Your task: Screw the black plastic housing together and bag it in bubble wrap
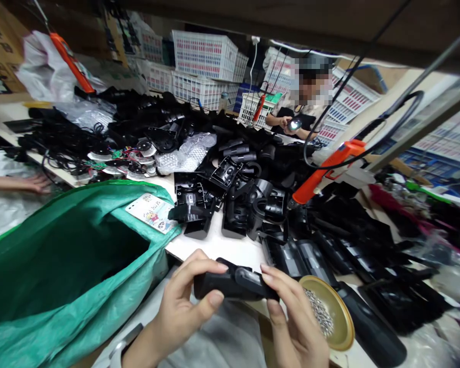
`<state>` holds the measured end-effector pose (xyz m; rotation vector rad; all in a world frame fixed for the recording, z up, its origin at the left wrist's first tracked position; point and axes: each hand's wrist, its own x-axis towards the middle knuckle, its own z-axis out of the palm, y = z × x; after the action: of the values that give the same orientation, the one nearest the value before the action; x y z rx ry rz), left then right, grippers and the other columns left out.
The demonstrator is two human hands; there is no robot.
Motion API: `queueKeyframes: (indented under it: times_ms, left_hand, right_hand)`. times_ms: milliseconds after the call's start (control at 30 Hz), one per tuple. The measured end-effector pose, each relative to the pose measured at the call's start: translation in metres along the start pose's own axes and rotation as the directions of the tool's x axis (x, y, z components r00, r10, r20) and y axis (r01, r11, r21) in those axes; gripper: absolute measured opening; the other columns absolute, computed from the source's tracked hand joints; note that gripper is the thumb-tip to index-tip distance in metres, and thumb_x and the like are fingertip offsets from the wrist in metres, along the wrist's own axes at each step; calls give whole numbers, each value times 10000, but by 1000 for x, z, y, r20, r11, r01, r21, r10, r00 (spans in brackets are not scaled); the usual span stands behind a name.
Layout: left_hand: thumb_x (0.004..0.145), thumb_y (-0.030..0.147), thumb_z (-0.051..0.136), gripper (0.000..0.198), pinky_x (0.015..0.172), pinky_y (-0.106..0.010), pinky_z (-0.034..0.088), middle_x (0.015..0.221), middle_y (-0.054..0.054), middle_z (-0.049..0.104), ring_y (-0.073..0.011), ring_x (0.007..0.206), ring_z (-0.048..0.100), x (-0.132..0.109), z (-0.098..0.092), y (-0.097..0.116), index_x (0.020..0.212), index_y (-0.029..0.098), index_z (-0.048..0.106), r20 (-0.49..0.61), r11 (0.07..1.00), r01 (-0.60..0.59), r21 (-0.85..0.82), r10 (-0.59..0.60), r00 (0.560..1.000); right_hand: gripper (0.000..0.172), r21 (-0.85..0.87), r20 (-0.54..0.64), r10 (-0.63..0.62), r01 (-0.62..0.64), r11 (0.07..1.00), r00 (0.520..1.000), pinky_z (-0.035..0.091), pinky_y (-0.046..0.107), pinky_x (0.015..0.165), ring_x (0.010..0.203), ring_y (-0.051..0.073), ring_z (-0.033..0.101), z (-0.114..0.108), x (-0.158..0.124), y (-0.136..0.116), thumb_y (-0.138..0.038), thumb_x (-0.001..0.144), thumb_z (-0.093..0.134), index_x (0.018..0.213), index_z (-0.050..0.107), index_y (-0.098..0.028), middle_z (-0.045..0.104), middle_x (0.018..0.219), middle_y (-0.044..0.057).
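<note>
Between my two hands, just over my lap at the table's front edge, is a long black plastic housing [235, 282], lying roughly level. My left hand [191, 294] pinches its left end between thumb and fingers. At the other end, my right hand [291, 312] grips it with the fingertips on top and the thumb below. Close by on the right stands a yellowish bowl [343, 327] with many small metal screws [320, 312] in it. Beyond my hands, several black plastic shells [193, 202] lie piled on the white table [214, 245].
An orange electric screwdriver [325, 171] hangs at the right, another orange screwdriver [71, 61] at back left. A green bag [145, 260] gapes at left, a phone [150, 212] on its edge. White crates [203, 53] stack behind. A person [302, 102] works opposite; another person's hand [36, 183] shows left.
</note>
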<state>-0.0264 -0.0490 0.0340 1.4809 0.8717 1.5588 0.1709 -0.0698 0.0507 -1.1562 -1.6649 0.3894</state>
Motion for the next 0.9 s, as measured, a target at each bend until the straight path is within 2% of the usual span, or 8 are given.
queueKeyframes:
  times_ms: [100,233,333,400,500,567,733,900]
  left_hand:
    - [976,385,662,196,802,-225,485,997,-4,593,-154,903,585,0,0,-8,1157,311,647,-14,992,124,5,-124,992]
    - [1013,453,577,221,856,-259,482,1057,-13,572,-174,966,596,2,-1,-20,1143,275,559,51,943,318,96,-324,945]
    - [1034,474,525,249,922,-297,453,1099,-24,563,-194,1035,579,7,-3,-24,1178,271,529,67,918,354,180,-371,926]
    - [1044,479,498,269,933,-319,444,1113,-32,573,-206,1050,576,10,-3,-24,1211,268,511,69,905,367,214,-389,919]
    - [1045,497,481,297,911,-334,457,1120,-40,593,-217,1035,591,14,-1,-24,1226,262,496,79,895,364,257,-395,915]
    - [1050,494,462,289,905,-336,465,1107,-38,602,-216,1018,600,17,-1,-25,1216,261,502,77,893,349,283,-384,920]
    - [1037,466,493,257,1008,-398,415,1135,-56,621,-255,1113,568,21,-3,-32,1156,255,578,40,877,288,386,-327,944]
    - [1010,453,553,237,1014,-422,424,1144,-59,669,-274,1138,590,23,-7,-35,1133,268,635,81,872,250,420,-310,947]
  right_hand:
    - [324,-64,35,32,-29,998,999,492,417,1073,1262,245,615,0,1,1,-181,1036,520,1288,664,-323,654,1349,56]
    - [280,-200,84,34,-17,980,996,532,342,1013,1277,223,612,-11,5,8,-227,1033,541,1261,677,-315,597,1407,60]
    - [236,-374,70,-6,32,927,998,524,359,1013,1223,235,645,-42,6,22,-275,1021,560,1216,692,-284,646,1343,68]
    - [220,-494,67,15,20,869,998,535,407,979,1105,265,698,-71,5,38,-347,1006,577,1159,707,-257,717,1207,80]
    - [283,-644,175,179,-26,765,968,580,375,713,839,262,766,-109,1,66,-472,981,557,1006,746,-263,788,972,48]
    - [337,-701,202,250,-39,712,947,571,381,613,735,270,766,-120,-3,80,-523,944,551,905,759,-261,794,862,43]
    - [289,-782,270,300,27,623,915,563,394,658,863,290,778,-107,-3,91,-451,918,545,933,765,-264,802,981,65]
    - [230,-759,400,426,33,650,811,508,324,574,762,241,766,-102,11,97,-424,897,570,795,729,-293,776,876,18]
